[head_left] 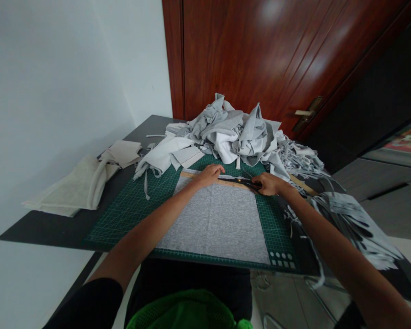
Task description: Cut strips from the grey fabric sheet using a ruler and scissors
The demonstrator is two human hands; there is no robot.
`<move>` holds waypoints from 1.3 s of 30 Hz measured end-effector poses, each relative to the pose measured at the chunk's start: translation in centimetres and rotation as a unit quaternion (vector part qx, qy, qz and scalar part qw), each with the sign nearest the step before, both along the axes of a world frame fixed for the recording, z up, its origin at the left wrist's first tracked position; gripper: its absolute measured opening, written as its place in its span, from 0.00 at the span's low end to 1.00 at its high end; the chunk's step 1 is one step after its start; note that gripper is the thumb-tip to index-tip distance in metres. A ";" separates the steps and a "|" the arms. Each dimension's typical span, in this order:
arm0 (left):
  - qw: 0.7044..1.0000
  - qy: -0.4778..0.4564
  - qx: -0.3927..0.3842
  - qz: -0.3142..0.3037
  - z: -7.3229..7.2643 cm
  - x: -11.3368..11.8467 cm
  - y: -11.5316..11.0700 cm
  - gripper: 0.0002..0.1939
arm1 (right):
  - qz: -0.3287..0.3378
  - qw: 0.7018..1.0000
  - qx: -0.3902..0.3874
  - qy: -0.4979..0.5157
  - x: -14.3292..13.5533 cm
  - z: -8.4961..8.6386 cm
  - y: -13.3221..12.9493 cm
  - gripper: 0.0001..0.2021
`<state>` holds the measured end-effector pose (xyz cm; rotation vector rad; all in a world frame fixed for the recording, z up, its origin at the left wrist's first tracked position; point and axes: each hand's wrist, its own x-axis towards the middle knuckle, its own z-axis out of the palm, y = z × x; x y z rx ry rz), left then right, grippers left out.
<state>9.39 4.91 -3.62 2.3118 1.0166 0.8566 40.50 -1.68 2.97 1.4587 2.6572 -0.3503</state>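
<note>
A flat grey fabric square lies on a green cutting mat. Along its far edge runs a wooden ruler. My left hand presses flat on that ruler and the fabric's far edge. My right hand grips dark scissors, whose blades point left along the fabric's far edge, close to my left fingers.
A large heap of grey and white fabric scraps sits behind the mat, with cut strips trailing off the table's right side. Folded beige cloth lies at the left. A white wall stands left; a red-brown door stands behind.
</note>
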 end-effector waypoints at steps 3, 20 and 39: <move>1.000 -0.011 -0.001 -0.011 0.1 -0.2 -0.1 0.16 | -0.002 1.000 0.004 0.002 -0.3 0.1 0.0 0.07; 0.995 -0.061 -0.022 -0.070 0.4 -0.3 -0.5 0.14 | -0.002 0.999 0.007 -0.032 -1.1 0.4 0.1 0.05; 0.994 -0.073 -0.021 -0.077 0.1 -0.3 -0.4 0.13 | 0.005 1.000 -0.002 -0.009 -0.9 0.0 0.4 0.06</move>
